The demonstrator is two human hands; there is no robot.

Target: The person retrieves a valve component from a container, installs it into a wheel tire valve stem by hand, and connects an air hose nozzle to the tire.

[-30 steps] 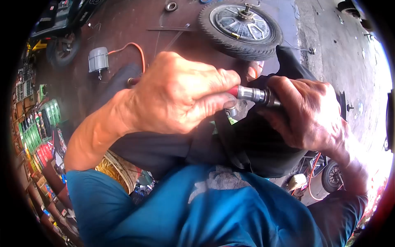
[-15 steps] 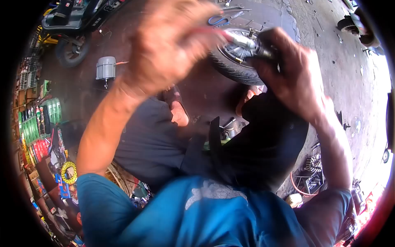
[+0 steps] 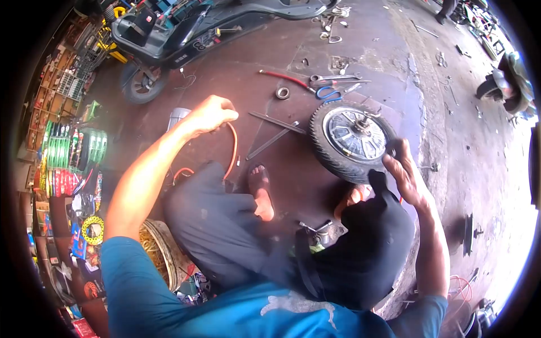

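My left hand (image 3: 213, 115) is raised at the left with its fingers curled, closed around an orange hose (image 3: 234, 149). The hose hangs down from it past my left knee. On the right, my right hand (image 3: 404, 176) is closed beside a scooter wheel (image 3: 326, 141); something dark shows at its fingertips, too small to make out. A bit of orange shows under that wrist. The wheel, a black tyre around a silver hub with an axle, lies tilted on the floor in front of my right foot. Whether my right hand touches the tyre I cannot tell.
Two long metal bars (image 3: 276, 125), a ring (image 3: 282, 93), blue-handled scissors (image 3: 328, 93), a red-handled tool (image 3: 284, 78) and wrenches (image 3: 336, 77) lie ahead. A scooter (image 3: 194, 45) stands at upper left. A grey motor (image 3: 178, 116) sits behind my left wrist. Shelved goods (image 3: 73, 146) line the left.
My hands have moved apart from in front of my face, left hand leftward and right hand lower toward the wheel. The silver tool between them has left view. My head view has shifted.
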